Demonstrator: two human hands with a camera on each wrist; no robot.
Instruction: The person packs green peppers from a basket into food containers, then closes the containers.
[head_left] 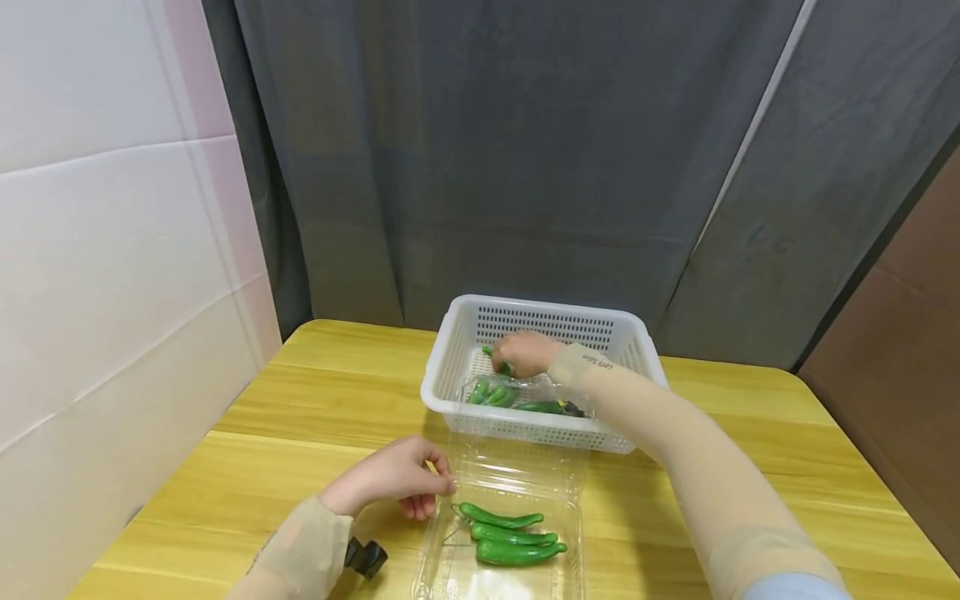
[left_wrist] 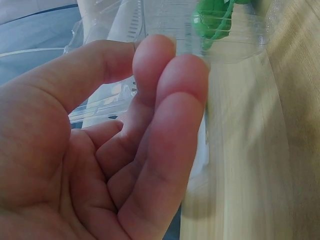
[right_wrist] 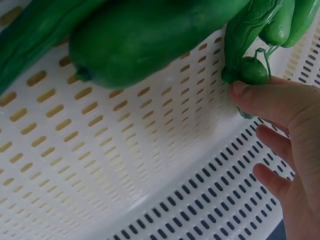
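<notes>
Reaching into the white perforated plastic basket (head_left: 480,321), the right hand (head_left: 525,352) pinches a glossy green pepper (right_wrist: 245,55) near its stem; light, firm, slippery. The left hand (head_left: 393,479), fingers loosely curled, touches the clear plastic clamshell tray (head_left: 450,562).

Three peppers (head_left: 510,537) in clamshell (head_left: 450,575) — one basket (head_left: 547,315)

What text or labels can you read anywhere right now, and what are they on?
Small dark print on the right sleeve cuff: too small and blurred to read.
Nothing readable on the white basket, the clear clamshell box, the green peppers, or in either wrist view.
</notes>
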